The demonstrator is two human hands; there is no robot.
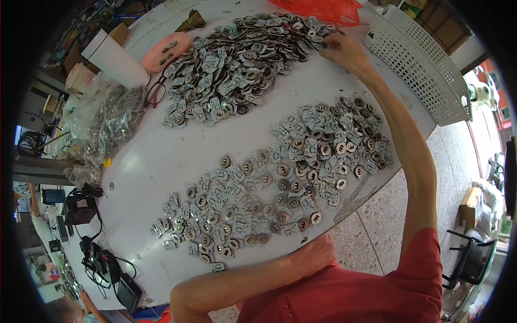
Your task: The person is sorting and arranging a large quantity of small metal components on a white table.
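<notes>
My right hand (344, 52) reaches to the right end of a large heap of small flat metal parts (237, 64). Its fingers curl in at the heap's edge, and whatever they hold is too small to make out. Closer to me lies a looser spread of similar parts (253, 204), many showing a round, slotted disc, thickest on the right (323, 145). My left hand (318, 252) rests by the near table edge, just below that spread. Its fingers are hidden, and I see no part in it.
A white perforated basket (420, 64) stands at the table's right edge, near a red plastic bag (323, 9). On the left are a pink dish (166, 51), a white cylinder (114, 59), glasses (156, 92) and clear plastic bags (107, 118). Black adapters with cables (102, 261) lie lower left.
</notes>
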